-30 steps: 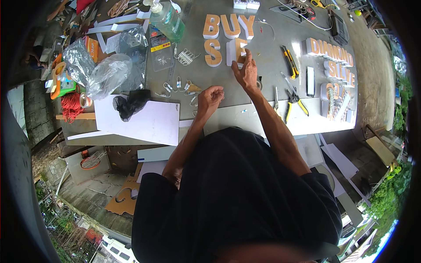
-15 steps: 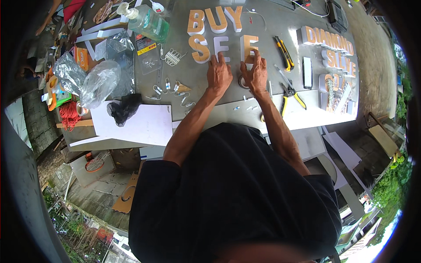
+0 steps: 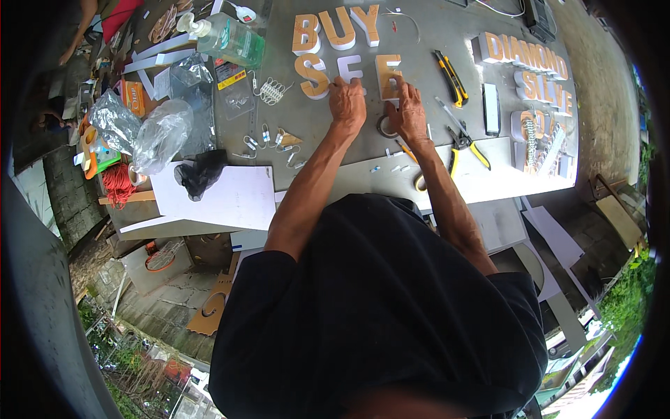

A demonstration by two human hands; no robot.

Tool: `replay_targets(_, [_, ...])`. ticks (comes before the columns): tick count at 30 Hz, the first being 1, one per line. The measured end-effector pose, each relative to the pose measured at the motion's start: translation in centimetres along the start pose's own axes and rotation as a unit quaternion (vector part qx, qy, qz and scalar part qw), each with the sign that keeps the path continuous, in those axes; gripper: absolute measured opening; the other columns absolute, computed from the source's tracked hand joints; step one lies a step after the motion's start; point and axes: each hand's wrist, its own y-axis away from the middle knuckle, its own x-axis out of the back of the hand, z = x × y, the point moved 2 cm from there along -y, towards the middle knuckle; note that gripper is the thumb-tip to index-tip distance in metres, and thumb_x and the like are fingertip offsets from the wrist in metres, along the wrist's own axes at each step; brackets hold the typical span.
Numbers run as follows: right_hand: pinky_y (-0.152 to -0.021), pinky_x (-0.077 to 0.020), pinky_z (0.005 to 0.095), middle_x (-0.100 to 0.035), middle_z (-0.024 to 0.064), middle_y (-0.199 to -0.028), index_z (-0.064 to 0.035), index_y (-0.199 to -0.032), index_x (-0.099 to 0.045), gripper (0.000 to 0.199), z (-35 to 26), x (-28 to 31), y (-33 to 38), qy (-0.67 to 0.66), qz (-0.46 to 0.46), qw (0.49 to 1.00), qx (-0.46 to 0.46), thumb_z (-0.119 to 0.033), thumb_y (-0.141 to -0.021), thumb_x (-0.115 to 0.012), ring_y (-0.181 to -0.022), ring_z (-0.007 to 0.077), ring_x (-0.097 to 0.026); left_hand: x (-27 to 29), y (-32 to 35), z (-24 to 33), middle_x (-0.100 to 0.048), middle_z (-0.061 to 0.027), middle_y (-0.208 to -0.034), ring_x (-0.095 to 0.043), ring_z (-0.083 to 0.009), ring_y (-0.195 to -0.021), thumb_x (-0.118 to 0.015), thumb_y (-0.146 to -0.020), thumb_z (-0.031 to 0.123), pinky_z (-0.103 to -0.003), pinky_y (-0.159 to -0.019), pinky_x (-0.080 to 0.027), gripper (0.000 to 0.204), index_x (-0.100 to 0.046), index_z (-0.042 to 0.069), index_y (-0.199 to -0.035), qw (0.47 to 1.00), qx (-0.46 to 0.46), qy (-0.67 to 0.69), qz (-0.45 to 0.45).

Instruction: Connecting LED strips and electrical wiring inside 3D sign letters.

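Two letter-shaped blocks stand just in front of my hands on the grey table (image 3: 279,126). My left hand (image 3: 347,108) has its fingers curled closed over the lower end of a white letter block (image 3: 350,64), hiding part of it. My right hand (image 3: 409,119) touches the lower right side of a tan-faced letter block (image 3: 385,70) with white sides. Its fingers are stretched and slightly apart, the thumb near the lower edge. A tan-faced curved letter (image 3: 312,77) stands left of the white one. Below my right hand, a roll of tape (image 3: 385,127) is partly covered.
Farther off stands a row of tan-faced letters (image 3: 342,29); more letters (image 3: 523,52) stand at right. A yellow-black cutter (image 3: 453,80), pliers (image 3: 464,148) and a phone-like slab (image 3: 491,110) lie right. Leftward are a pump bottle (image 3: 230,40), plastic bags (image 3: 162,133) and small wired modules (image 3: 265,136).
The view has shifted slightly. My left fingers have curled in more at the white letter's lower end. My right fingertips have moved a little up along the tan-faced letter's side.
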Motion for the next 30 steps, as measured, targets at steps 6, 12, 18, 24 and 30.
replay_targets(6, [-0.104,-0.0452,0.0483,-0.055,0.0243,-0.128,-0.0094,-0.145,-0.039,0.070,0.8,0.8,0.2,-0.075,-0.002,0.997,-0.018,-0.001,-0.081,-0.066,-0.122,0.0430,-0.051,-0.1,0.2,-0.8,-0.061,-0.0245,-0.104,-0.063,-0.0382,-0.097,-0.074,-0.081,0.009,-0.042,-0.084,-0.055,0.031,-0.062,-0.002,-0.107,1.000,0.016,0.018,-0.008])
replay_targets(12, [-0.095,-0.0521,0.0467,-0.056,0.0229,-0.128,-0.0080,-0.141,-0.046,0.061,1.5,1.8,1.5,-0.058,0.075,0.996,-0.002,-0.005,-0.084,-0.067,-0.111,0.0410,-0.060,-0.2,-0.2,0.2,-0.065,-0.0255,-0.095,-0.068,-0.0422,-0.083,-0.074,-0.084,0.017,-0.048,-0.076,-0.057,0.034,-0.059,-0.009,-0.101,0.987,0.127,0.081,0.049])
replay_targets(18, [-0.098,-0.0453,0.0484,-0.057,0.0217,-0.124,-0.0034,-0.132,-0.052,0.046,0.3,4.7,6.2,-0.111,0.048,0.993,-0.007,-0.004,-0.087,-0.063,-0.114,0.0407,-0.054,-0.8,-1.8,-1.2,-0.071,-0.0237,-0.086,-0.071,-0.0374,-0.087,-0.075,-0.083,0.022,-0.045,-0.077,-0.058,0.031,-0.067,-0.006,-0.094,0.992,0.106,0.044,0.054])
replay_targets(24, [-0.096,-0.0466,0.0476,-0.059,0.0215,-0.120,-0.0022,-0.126,-0.057,0.040,2.1,5.3,11.7,-0.086,0.048,0.995,-0.020,-0.004,-0.087,-0.064,-0.110,0.0405,-0.057,-0.5,-2.0,-0.5,-0.072,-0.0251,-0.093,-0.072,-0.0388,-0.086,-0.073,-0.079,0.023,-0.045,-0.078,-0.058,0.028,-0.074,-0.004,-0.086,0.980,0.185,0.070,-0.013])
replay_targets(30, [-0.095,-0.0461,0.0465,-0.060,0.0191,-0.120,-0.0022,-0.124,-0.059,0.039,3.7,6.0,13.0,-0.095,0.047,0.993,-0.041,-0.002,-0.086,-0.062,-0.109,0.0385,-0.058,-0.2,-0.2,-0.4,-0.070,-0.0246,-0.089,-0.071,-0.0382,-0.084,-0.073,-0.079,0.016,-0.043,-0.076,-0.059,0.022,-0.069,-0.006,-0.084,0.993,0.107,0.035,0.025])
